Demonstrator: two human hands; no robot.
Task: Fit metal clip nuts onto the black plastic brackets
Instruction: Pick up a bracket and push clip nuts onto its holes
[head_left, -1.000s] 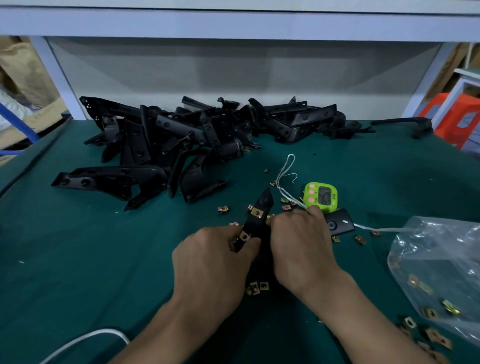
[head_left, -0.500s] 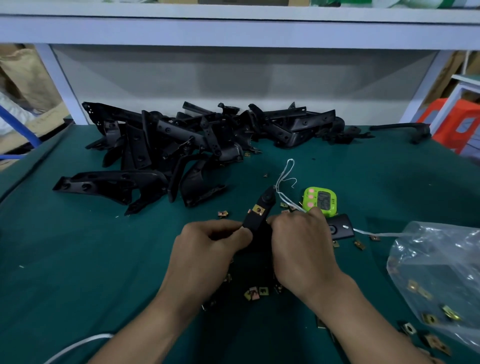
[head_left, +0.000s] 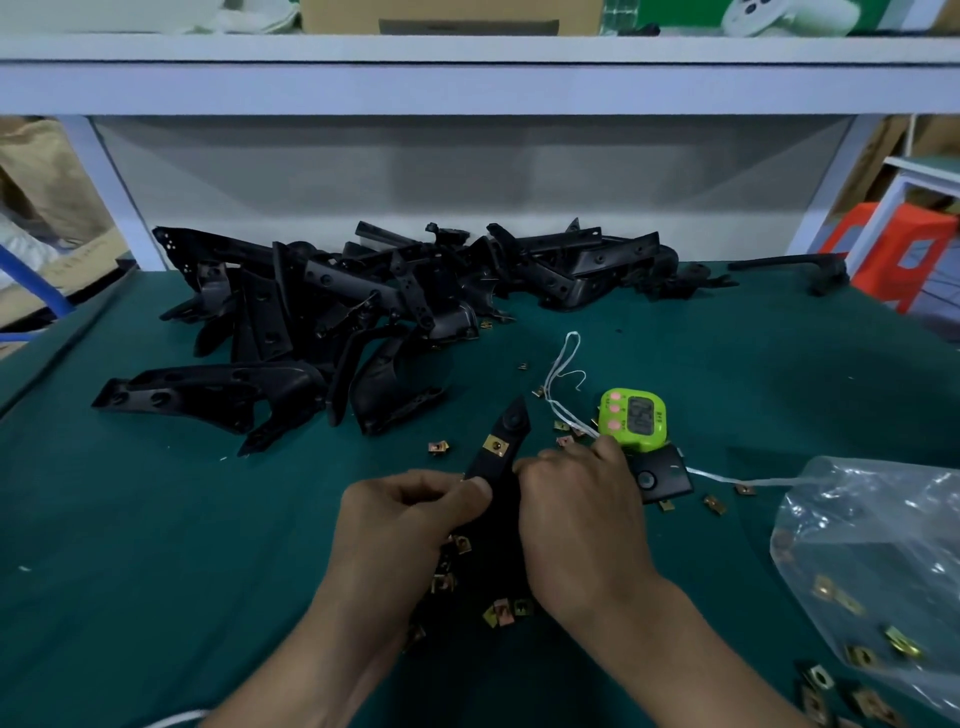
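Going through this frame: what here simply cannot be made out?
Head view only.
- held bracket: lower part hidden by the left hand and right hand.
- what the left fingertips pinch: covered by them.
- green timer: digits too blurred.
- plastic bag: cut off by the right edge.

My bench (head_left: 156, 519), covered in green cloth, carries a green timer (head_left: 631, 418). Touching the timer's near side lies a small black device (head_left: 657, 475), and a white string (head_left: 737, 477) runs past it on both sides. Beyond and left of the timer sprawls a heap of black plastic brackets (head_left: 363, 312). Loose clip nuts (head_left: 439, 447) scatter left of it and nearer me. To its right, a clear plastic bag (head_left: 872, 545) holds more.
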